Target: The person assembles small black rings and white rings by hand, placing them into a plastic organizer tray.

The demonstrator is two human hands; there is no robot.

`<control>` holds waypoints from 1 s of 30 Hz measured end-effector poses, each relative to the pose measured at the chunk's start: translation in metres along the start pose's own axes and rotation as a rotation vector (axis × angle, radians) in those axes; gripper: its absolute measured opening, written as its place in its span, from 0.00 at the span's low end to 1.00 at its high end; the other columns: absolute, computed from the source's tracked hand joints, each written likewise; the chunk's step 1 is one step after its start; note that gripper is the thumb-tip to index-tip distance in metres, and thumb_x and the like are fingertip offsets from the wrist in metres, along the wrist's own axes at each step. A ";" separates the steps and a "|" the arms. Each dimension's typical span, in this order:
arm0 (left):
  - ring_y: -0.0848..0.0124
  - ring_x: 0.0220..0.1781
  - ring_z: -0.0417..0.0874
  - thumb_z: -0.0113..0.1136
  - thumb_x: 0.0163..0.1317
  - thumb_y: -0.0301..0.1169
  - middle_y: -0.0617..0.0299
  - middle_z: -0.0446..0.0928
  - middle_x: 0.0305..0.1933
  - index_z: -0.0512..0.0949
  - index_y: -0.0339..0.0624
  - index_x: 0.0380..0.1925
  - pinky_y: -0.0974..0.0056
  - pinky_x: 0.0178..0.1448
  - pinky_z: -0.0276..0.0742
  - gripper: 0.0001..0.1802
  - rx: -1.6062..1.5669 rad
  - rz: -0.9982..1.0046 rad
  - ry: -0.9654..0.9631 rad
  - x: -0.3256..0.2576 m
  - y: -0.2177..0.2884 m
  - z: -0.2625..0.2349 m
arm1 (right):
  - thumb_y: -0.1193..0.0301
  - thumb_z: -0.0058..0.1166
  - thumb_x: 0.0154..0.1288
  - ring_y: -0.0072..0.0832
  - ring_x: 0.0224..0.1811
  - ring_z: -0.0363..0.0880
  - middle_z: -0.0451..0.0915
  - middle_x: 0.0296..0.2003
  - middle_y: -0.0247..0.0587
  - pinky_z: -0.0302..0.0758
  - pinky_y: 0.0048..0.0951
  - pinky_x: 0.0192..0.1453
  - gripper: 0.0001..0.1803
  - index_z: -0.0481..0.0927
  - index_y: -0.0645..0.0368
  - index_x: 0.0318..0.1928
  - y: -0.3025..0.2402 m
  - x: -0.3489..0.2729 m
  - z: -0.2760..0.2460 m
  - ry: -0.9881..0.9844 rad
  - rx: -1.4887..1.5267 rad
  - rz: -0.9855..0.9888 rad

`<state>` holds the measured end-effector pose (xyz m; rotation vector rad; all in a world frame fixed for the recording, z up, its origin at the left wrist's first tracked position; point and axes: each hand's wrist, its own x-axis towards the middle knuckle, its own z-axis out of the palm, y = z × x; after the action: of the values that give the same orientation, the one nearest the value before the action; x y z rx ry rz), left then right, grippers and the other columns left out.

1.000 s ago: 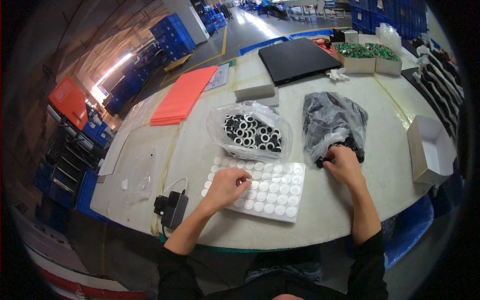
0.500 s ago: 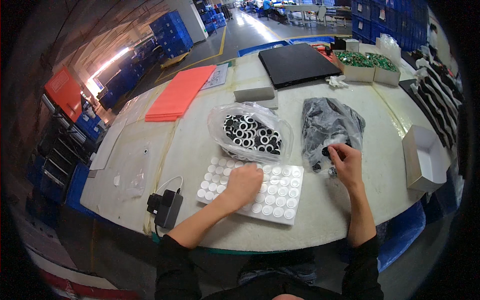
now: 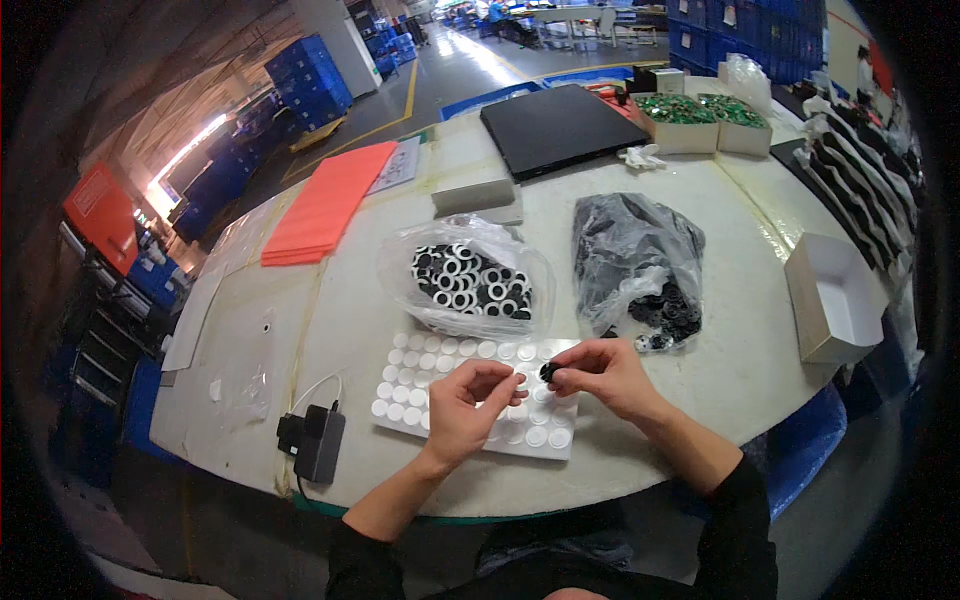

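- Lower centre: white tray point(image 3: 505, 447), long axis left-right, angling slightly down-right; bare table point(image 3: 730, 390) rightward.
- Right hand point(image 3: 615, 380) pinches black part point(image 3: 548, 372).
- Left hand point(image 3: 463, 408) narrow; contents unclear.

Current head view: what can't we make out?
All head view:
- Left hand: whether it pinches anything; too small against the white discs behind.
- Black part: full shape; fingers of the right hand cover it.
- Tray: some discs, hidden behind both hands.
- Left bag: lower layers, under the top rings.
- Right bag: far-end contents, behind crumpled plastic.
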<state>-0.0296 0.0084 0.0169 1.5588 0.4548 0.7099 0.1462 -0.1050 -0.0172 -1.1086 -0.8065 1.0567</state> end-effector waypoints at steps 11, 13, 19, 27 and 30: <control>0.74 0.42 0.79 0.60 0.57 0.19 0.54 0.75 0.44 0.78 0.33 0.37 0.73 0.42 0.79 0.07 0.204 0.202 -0.076 0.006 -0.025 0.012 | 0.76 0.54 0.64 0.28 0.36 0.83 0.82 0.35 0.47 0.82 0.27 0.43 0.12 0.77 0.72 0.45 0.008 -0.004 0.003 -0.035 0.117 0.075; 0.73 0.41 0.79 0.60 0.57 0.19 0.54 0.76 0.44 0.78 0.32 0.37 0.73 0.42 0.79 0.07 0.188 0.148 -0.076 0.005 -0.027 0.012 | 0.77 0.55 0.63 0.28 0.36 0.83 0.82 0.35 0.47 0.82 0.26 0.43 0.12 0.78 0.72 0.45 0.006 -0.003 0.005 -0.042 0.133 0.088; 0.74 0.36 0.80 0.61 0.57 0.20 0.56 0.78 0.37 0.78 0.31 0.36 0.72 0.38 0.80 0.06 0.134 0.061 -0.042 0.003 -0.026 0.012 | 0.78 0.57 0.60 0.26 0.36 0.82 0.82 0.36 0.46 0.81 0.25 0.43 0.13 0.78 0.70 0.45 0.007 -0.004 0.006 -0.083 0.068 -0.006; 0.77 0.32 0.80 0.59 0.61 0.24 0.59 0.80 0.31 0.78 0.30 0.37 0.73 0.36 0.78 0.08 0.001 -0.154 -0.122 0.000 -0.024 0.007 | 0.78 0.58 0.59 0.22 0.33 0.82 0.83 0.32 0.42 0.79 0.22 0.39 0.10 0.80 0.70 0.41 0.009 -0.005 0.003 -0.053 0.017 0.016; 0.76 0.33 0.81 0.59 0.61 0.24 0.59 0.80 0.33 0.78 0.30 0.38 0.73 0.37 0.78 0.08 0.020 -0.148 -0.120 -0.001 -0.024 0.010 | 0.75 0.60 0.57 0.19 0.29 0.80 0.82 0.28 0.38 0.77 0.20 0.35 0.09 0.81 0.69 0.36 0.008 -0.006 0.002 -0.026 -0.117 -0.035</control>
<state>-0.0209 0.0030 -0.0070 1.5594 0.4838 0.4970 0.1405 -0.1094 -0.0242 -1.1778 -0.9148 1.0065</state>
